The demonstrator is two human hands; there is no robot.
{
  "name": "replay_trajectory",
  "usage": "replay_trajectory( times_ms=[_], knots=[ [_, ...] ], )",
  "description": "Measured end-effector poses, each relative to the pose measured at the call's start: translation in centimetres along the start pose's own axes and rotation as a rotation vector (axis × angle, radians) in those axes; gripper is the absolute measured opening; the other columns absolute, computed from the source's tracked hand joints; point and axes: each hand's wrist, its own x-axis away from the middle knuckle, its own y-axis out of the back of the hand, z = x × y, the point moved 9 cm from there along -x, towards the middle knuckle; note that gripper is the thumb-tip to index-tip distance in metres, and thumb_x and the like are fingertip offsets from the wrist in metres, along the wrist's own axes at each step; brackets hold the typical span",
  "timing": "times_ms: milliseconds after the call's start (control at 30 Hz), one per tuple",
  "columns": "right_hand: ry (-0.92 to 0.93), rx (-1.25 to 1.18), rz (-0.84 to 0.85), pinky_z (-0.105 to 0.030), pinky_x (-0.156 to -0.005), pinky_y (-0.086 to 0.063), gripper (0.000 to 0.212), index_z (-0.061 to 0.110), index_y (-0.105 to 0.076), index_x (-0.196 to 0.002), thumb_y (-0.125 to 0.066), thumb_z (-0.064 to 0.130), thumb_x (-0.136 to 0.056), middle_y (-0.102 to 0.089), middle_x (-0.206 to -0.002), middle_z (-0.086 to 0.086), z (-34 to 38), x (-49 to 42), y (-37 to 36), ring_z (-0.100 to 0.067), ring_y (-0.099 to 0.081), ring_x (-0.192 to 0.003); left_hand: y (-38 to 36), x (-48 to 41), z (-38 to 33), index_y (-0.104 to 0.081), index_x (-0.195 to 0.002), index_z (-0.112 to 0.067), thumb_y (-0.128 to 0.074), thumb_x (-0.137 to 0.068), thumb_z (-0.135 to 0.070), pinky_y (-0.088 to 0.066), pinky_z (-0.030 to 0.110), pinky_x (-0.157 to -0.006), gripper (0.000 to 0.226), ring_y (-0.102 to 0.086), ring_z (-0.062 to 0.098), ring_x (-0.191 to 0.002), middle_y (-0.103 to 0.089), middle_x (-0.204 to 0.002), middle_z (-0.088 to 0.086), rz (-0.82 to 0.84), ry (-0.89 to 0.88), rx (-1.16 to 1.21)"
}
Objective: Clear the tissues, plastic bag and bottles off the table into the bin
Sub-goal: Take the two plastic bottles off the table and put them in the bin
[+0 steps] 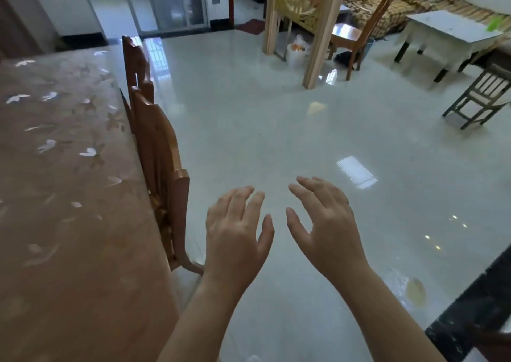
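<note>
My left hand [237,229] and my right hand [326,223] are stretched out side by side over the shiny white floor, palms down, fingers spread, holding nothing. To the left runs the long table [63,168] under a brown flowered cover; the part in view bears no tissues, bag or bottles. A white bin lined with a plastic bag [297,50] stands far off on the floor by a wooden post. No tissues or bottles show anywhere in view.
Wooden chairs [157,151] are pushed in along the table's right edge. A wooden post and lattice screen [318,30] stand at the back, with another chair [356,32], a white low table [448,32] and a dark stool [481,99] at the right. Open floor lies ahead.
</note>
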Motion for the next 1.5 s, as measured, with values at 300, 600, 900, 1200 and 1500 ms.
replay_trajectory(
  times_ms=[300,600,900,1200,1500],
  knots=[
    [0.168,-0.142,0.074,-0.043,-0.094,-0.041,0.037,0.006,-0.061,-0.109,-0.048,0.028,-0.083,-0.063,-0.113,-0.012,-5.4,-9.7,-4.3,-0.031,-0.054,-0.110,-5.9,-7.7,1.4,-0.065,-0.106,-0.005,-0.046,-0.084,-0.028,-0.047,0.044,-0.083,0.036,-0.061,0.031,-0.099,-0.067,-0.106,0.014,-0.035,0.175,-0.151],
    [0.272,-0.226,0.044,-0.048,-0.093,-0.043,0.037,0.006,-0.061,-0.109,-0.047,0.028,-0.083,-0.063,-0.114,-0.013,-11.9,-20.5,-4.9,-0.033,-0.053,-0.111,-11.1,-18.3,0.0,-0.062,-0.109,-0.007,-0.049,-0.085,-0.027,-0.044,0.044,-0.089,0.034,-0.058,0.029,-0.105,-0.065,-0.110,0.013,-0.080,0.225,-0.269],
    [0.276,-0.256,0.050,-0.052,-0.090,-0.043,0.035,0.007,-0.062,-0.108,-0.048,0.027,-0.083,-0.063,-0.113,-0.012,-14.0,-30.9,-12.4,-0.032,-0.053,-0.111,-16.0,-26.8,7.7,-0.063,-0.107,-0.008,-0.049,-0.085,-0.028,-0.044,0.044,-0.089,0.033,-0.057,0.030,-0.106,-0.065,-0.111,0.012,-0.081,0.259,-0.318],
    [0.397,-0.270,0.066,-0.051,-0.090,-0.044,0.035,0.007,-0.062,-0.107,-0.046,0.027,-0.083,-0.064,-0.112,-0.012,-6.6,-48.4,-23.7,-0.032,-0.054,-0.109,-16.4,-39.8,23.2,-0.065,-0.106,-0.008,-0.044,-0.084,-0.031,-0.044,0.046,-0.088,0.037,-0.058,0.030,-0.105,-0.066,-0.109,0.013,-0.150,0.341,-0.382],
    [0.392,-0.295,0.081,-0.051,-0.090,-0.044,0.034,0.008,-0.062,-0.106,-0.046,0.028,-0.084,-0.064,-0.112,-0.012,-5.7,-62.1,-34.3,-0.032,-0.054,-0.110,-20.2,-51.3,35.2,-0.065,-0.105,-0.011,-0.044,-0.083,-0.033,-0.044,0.042,-0.087,0.037,-0.059,0.027,-0.102,-0.066,-0.108,0.010,-0.118,0.373,-0.412]
  ],
)
